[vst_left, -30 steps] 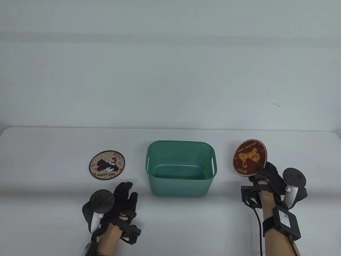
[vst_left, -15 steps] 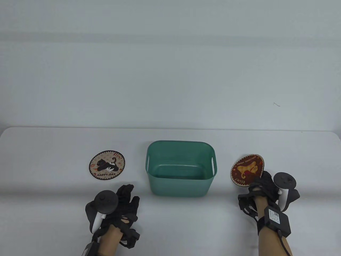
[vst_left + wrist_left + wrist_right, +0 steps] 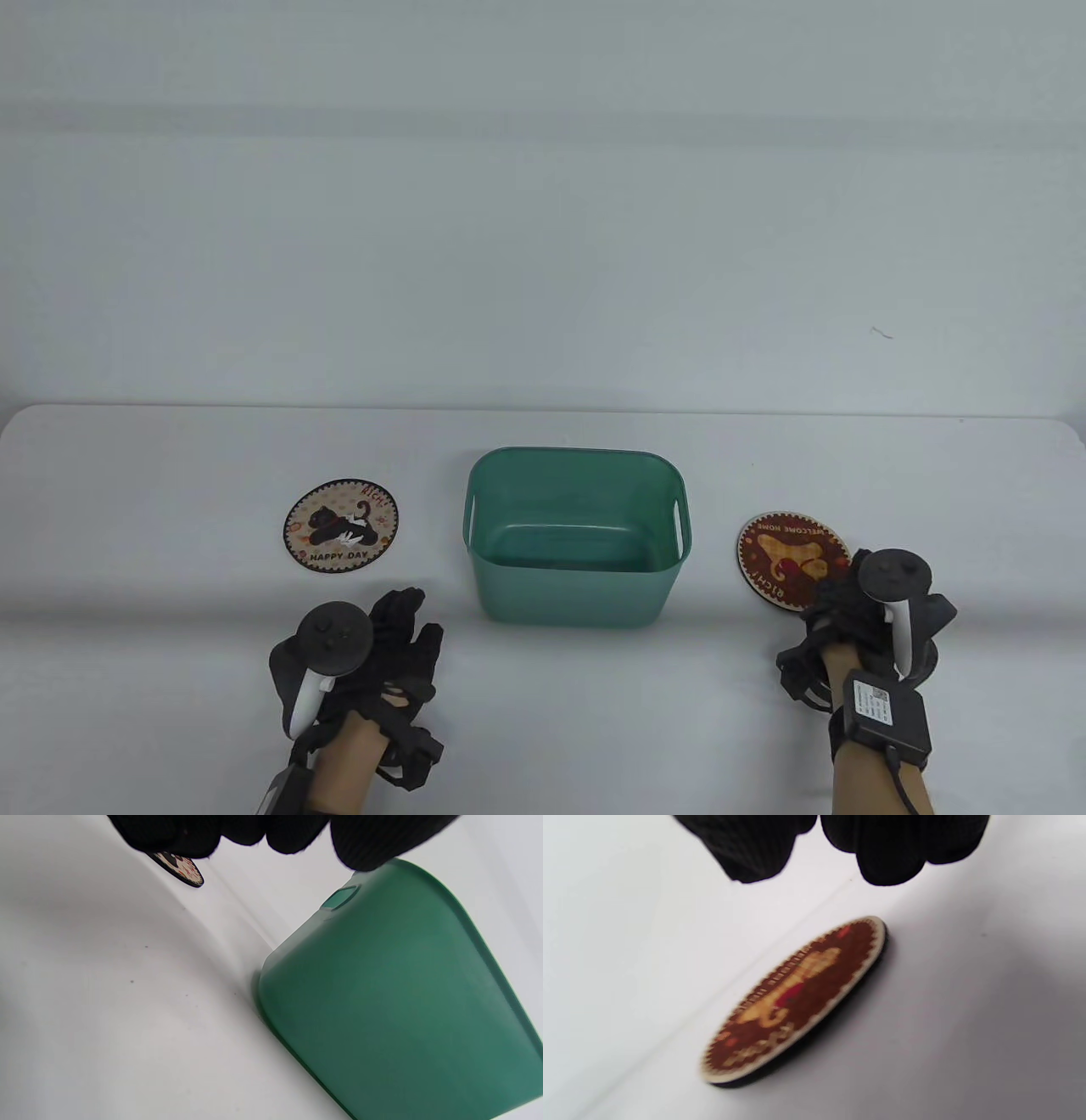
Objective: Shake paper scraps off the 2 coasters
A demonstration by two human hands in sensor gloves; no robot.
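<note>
A cream coaster with a black cat (image 3: 340,526) lies flat on the table, left of the green bin (image 3: 575,535). A brown coaster with a yellow figure (image 3: 789,559) lies flat to the bin's right. My right hand (image 3: 836,596) hovers at that coaster's near right edge. In the right wrist view its fingertips (image 3: 882,853) hang above the brown coaster (image 3: 797,997) without touching it. My left hand (image 3: 407,620) rests near the table's front with fingers extended, holding nothing, just below the cat coaster. No paper scraps show on either coaster.
In the left wrist view the green bin (image 3: 394,984) stands close on the right, with an edge of the cat coaster (image 3: 182,868) beyond the fingers (image 3: 280,832). The white table (image 3: 170,611) ends at a pale wall behind.
My right hand brought the brown coaster down from a raised, tilted hold to flat on the table and let it go. The left hand barely shifted.
</note>
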